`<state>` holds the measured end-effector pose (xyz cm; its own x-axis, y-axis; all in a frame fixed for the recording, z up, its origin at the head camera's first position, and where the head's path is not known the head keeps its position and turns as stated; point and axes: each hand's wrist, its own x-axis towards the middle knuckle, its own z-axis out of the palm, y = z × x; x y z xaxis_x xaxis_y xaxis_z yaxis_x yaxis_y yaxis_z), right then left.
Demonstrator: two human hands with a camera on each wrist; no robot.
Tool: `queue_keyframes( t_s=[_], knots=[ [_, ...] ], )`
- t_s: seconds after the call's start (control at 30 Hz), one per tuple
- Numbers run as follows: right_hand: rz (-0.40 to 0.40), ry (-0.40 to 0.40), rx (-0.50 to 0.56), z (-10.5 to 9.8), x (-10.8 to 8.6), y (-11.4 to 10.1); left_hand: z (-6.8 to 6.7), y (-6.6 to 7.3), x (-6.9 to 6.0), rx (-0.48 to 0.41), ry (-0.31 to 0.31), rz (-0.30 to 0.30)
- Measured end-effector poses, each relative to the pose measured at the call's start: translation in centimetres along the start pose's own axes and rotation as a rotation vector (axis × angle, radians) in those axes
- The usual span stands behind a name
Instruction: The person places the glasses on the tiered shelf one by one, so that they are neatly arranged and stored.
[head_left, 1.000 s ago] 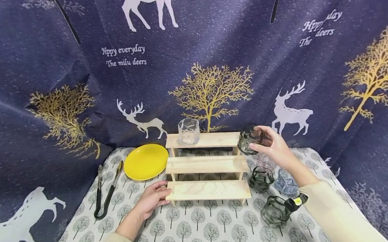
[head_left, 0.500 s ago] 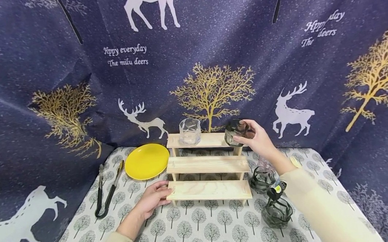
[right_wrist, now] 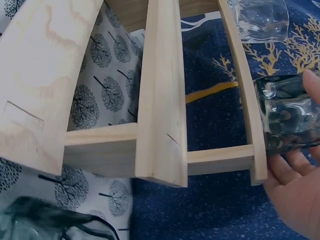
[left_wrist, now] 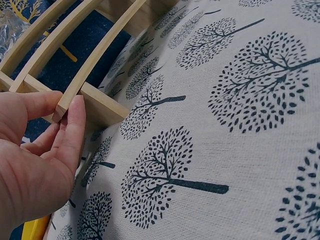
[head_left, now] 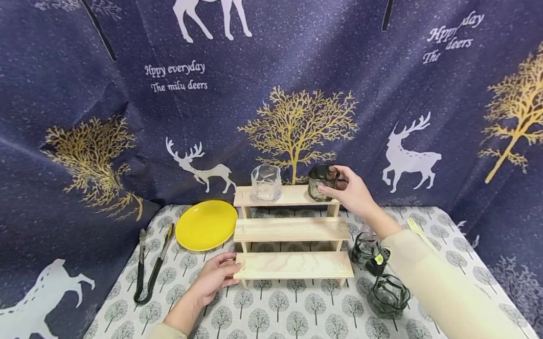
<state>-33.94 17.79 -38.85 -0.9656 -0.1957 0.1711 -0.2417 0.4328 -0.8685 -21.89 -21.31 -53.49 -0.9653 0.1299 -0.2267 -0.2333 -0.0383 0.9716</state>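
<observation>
A three-tier wooden display rack stands on the table. My left hand pinches the left end of its lowest board; in the left wrist view, the thumb and fingers close on the board's corner. At the right end of the top board, my right hand grips a dark smoky glass cup by its right side. The right wrist view has this cup upright against the top board, its base touching or very near the wood. A clear glass cup stands on the same board's left part.
Right of the rack are two more smoky glass cups, a nearer one and one partly behind my wrist strap. A pale fork lies beyond my sleeve. On the left are a yellow plate and black-handled tongs. Patterned fabric hangs behind.
My right hand has carried the smoky cup leftward from beyond the rack's right end to the top board. My left hand has kept its place on the lowest board.
</observation>
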Motion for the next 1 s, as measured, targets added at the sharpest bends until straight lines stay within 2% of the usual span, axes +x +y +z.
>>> queue_keyframes(
  t_s=[0.17,0.3,0.43,0.63,0.77,1.0],
  knots=[
    [-0.009,-0.028,-0.021,-1.1,-0.4,0.0,0.0,0.0,0.0,0.004,-0.002,-0.004],
    [-0.053,-0.028,0.0,-2.4,-1.5,-0.3,-0.1,0.0,0.0,0.011,-0.001,-0.008],
    [-0.108,-0.009,-0.028,-3.8,-3.2,-0.4,-0.1,0.1,0.0,0.014,0.004,-0.008],
    [-0.17,0.037,-0.162,-6.1,-6.1,0.2,-0.1,0.1,0.0,0.009,0.0,-0.008],
    [-0.19,0.078,-0.222,-7.4,-8.0,1.0,-0.2,0.0,0.1,0.005,0.003,-0.009],
    [-0.25,0.132,-0.253,-8.6,-11.2,3.2,-0.2,-0.2,0.2,-0.003,-0.001,-0.01]
  ],
)
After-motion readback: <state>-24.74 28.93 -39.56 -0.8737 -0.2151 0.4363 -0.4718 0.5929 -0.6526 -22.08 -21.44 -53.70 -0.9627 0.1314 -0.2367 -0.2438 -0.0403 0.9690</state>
